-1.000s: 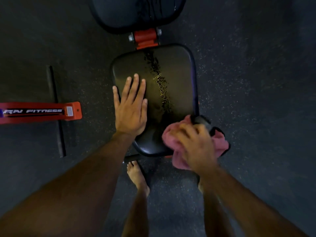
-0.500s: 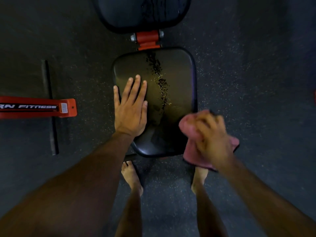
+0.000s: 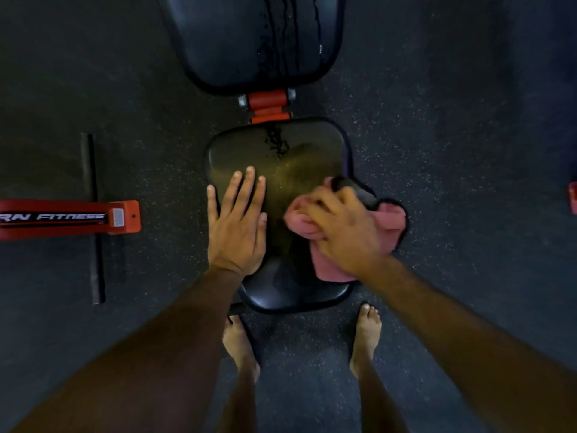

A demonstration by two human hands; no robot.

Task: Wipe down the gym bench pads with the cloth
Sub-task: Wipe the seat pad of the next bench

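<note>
Dark speckled rubber flooring fills the view, and on it stands the bench, seen from straight above. Nearest is the black seat pad, with a streak of wet droplets near its far edge; beyond an orange hinge lies the back pad, streaked wet too. The left hand lies flat on the seat pad's left side, fingers straight and together, holding nothing. The right hand has its fingers curled into the pink cloth, bunched up and pressed to the pad's right side (part of it spills past the edge). Two bare feet stand just short of the seat. Off to the left, an orange frame bar lettered "FITNESS" crosses a black floor bar.
</note>
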